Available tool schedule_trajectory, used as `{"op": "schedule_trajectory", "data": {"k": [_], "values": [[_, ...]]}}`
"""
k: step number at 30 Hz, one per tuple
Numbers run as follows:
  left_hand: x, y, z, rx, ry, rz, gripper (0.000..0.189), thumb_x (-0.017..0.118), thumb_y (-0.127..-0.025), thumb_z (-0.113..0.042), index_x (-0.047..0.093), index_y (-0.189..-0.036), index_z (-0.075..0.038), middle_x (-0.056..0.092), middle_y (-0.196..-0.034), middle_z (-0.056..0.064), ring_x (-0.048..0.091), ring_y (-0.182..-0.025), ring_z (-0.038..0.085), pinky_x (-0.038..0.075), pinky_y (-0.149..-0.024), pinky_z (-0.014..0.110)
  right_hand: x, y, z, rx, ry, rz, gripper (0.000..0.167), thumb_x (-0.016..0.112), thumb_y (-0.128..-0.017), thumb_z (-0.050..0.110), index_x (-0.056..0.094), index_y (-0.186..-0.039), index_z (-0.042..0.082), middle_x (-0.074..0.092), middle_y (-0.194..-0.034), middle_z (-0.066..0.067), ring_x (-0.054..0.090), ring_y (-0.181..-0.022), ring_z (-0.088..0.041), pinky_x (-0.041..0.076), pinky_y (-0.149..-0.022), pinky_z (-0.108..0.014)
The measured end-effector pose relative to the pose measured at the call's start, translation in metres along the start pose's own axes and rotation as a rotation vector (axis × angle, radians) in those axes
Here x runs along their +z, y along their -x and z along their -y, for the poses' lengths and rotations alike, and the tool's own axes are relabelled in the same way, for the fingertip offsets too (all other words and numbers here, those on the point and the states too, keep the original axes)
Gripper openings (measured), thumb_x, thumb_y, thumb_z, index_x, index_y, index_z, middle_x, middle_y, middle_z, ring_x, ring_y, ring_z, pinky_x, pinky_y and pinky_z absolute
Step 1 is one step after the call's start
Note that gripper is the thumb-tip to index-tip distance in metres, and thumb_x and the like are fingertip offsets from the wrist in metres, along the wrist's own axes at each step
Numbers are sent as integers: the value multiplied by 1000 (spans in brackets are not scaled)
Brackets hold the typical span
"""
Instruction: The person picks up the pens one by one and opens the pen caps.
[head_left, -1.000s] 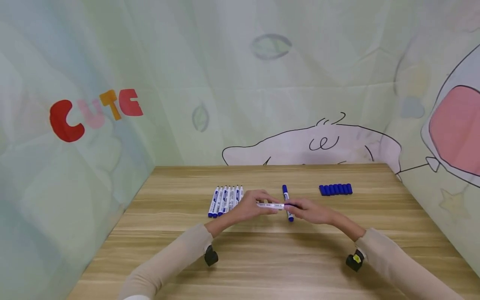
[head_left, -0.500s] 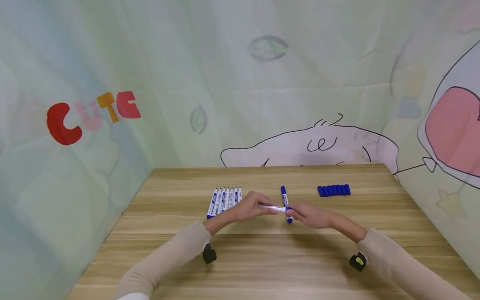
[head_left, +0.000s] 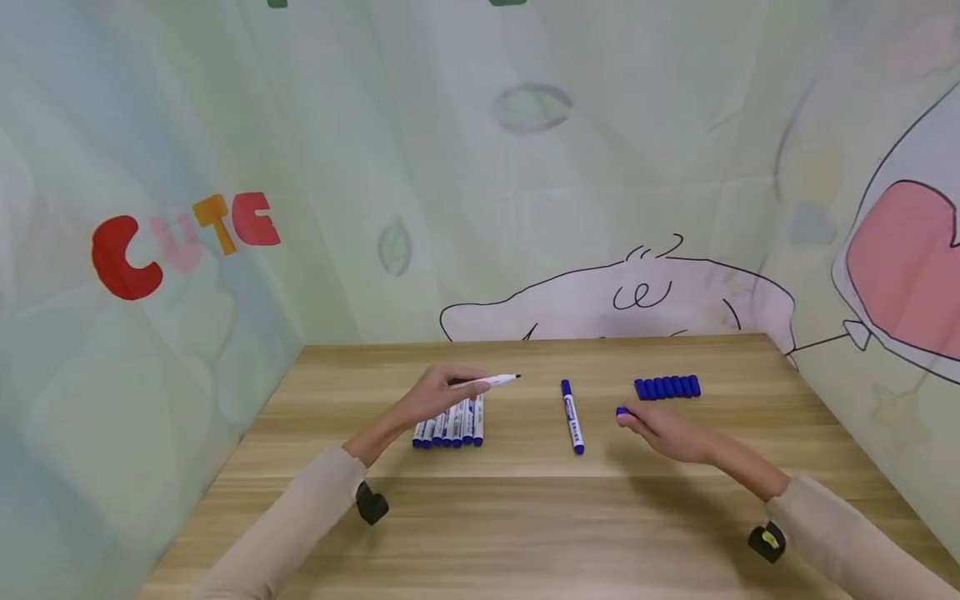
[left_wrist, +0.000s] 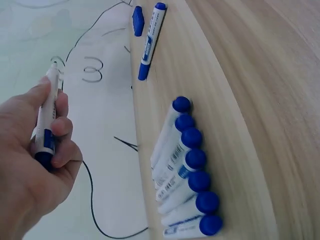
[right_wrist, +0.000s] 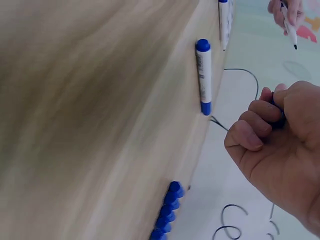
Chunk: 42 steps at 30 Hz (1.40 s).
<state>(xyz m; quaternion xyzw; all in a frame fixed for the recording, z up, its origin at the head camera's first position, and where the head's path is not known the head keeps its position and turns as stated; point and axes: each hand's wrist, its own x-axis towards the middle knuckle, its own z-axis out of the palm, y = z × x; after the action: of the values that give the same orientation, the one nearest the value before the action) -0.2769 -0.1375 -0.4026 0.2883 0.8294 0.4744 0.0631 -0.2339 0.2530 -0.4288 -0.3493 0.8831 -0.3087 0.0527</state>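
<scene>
My left hand grips an uncapped white marker with its dark tip bare and pointing right in the head view. It hovers over a row of several uncapped markers lying side by side, blue ends toward me. My right hand pinches a blue marker cap between thumb and curled fingers, partly hidden by them. One capped marker with a blue cap lies alone on the table between the hands. Beyond the right hand sits a row of several blue caps.
The wooden table ends at a printed curtain along its back and sides. Small black wrist cameras hang under both sleeves.
The hands have drawn apart, the cap coming off the marker. My left hand moved left with the marker over the row; my right hand moved right toward the caps with the cap.
</scene>
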Motion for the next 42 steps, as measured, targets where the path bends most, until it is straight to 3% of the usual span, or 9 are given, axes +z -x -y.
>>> {"op": "schedule_trajectory", "data": {"k": [2,5,9,13,16,20,25,32,42], "values": [[0,-1,-4,1,-22,-11,30,68,-99,-13,71,-125,0,75,-101,16,54,-69,10,46,-60,22,-3,0,1,23,-2,-17,25,40,-112,19,52,-96,4,43,-79,4,39,-70,-4,34,-62,-24],[4,-2,-6,16,-41,-36,28,69,-97,-10,72,-123,0,74,-114,21,61,-79,13,51,-67,21,-6,-3,5,78,19,-47,26,36,-113,21,55,-106,4,59,-92,-5,57,-84,-15,47,-72,-29],[6,3,3,18,-47,-62,29,69,-97,-9,71,-124,1,75,-107,24,68,-78,20,52,-64,18,-2,-1,4,87,22,-77,29,32,-113,16,56,-119,1,67,-117,-18,63,-112,-36,54,-92,-47],[5,8,8,-21,-27,-107,31,73,-94,-9,72,-123,1,77,-101,23,72,-83,37,52,-61,20,2,2,2,87,0,-92,30,33,-112,13,58,-120,-2,67,-121,-20,62,-115,-39,54,-94,-50],[3,11,8,-55,17,-138,34,75,-92,-9,70,-124,2,77,-102,23,72,-83,42,50,-57,20,2,3,0,92,-4,-91,32,36,-113,18,59,-122,-2,67,-120,-19,63,-111,-34,55,-90,-42],[1,14,9,-77,21,-180,35,76,-91,-9,71,-124,1,77,-101,22,71,-76,29,47,-56,18,3,3,0,90,-19,-77,30,41,-112,22,60,-119,0,65,-107,-13,57,-92,-19,49,-75,-28],[-3,20,14,-84,-5,-224,36,76,-92,-13,71,-126,-2,76,-101,21,61,-67,6,46,-56,17,5,2,-1,64,-37,-85,21,47,-110,22,59,-104,5,52,-87,0,47,-78,-9,41,-64,-23],[-9,29,23,-96,-31,-314,35,75,-93,-13,71,-125,-1,74,-104,23,58,-68,4,46,-58,18,7,1,-3,50,-13,-113,17,51,-109,21,60,-101,8,50,-86,3,47,-77,-7,42,-64,-22],[-17,44,36,-252,9,-443,41,73,-96,-17,65,-132,0,70,-114,26,57,-68,4,46,-58,16,8,4,-8,86,5,-84,19,56,-106,20,64,-109,4,66,-96,-8,56,-84,-6,52,-69,-22]]}}
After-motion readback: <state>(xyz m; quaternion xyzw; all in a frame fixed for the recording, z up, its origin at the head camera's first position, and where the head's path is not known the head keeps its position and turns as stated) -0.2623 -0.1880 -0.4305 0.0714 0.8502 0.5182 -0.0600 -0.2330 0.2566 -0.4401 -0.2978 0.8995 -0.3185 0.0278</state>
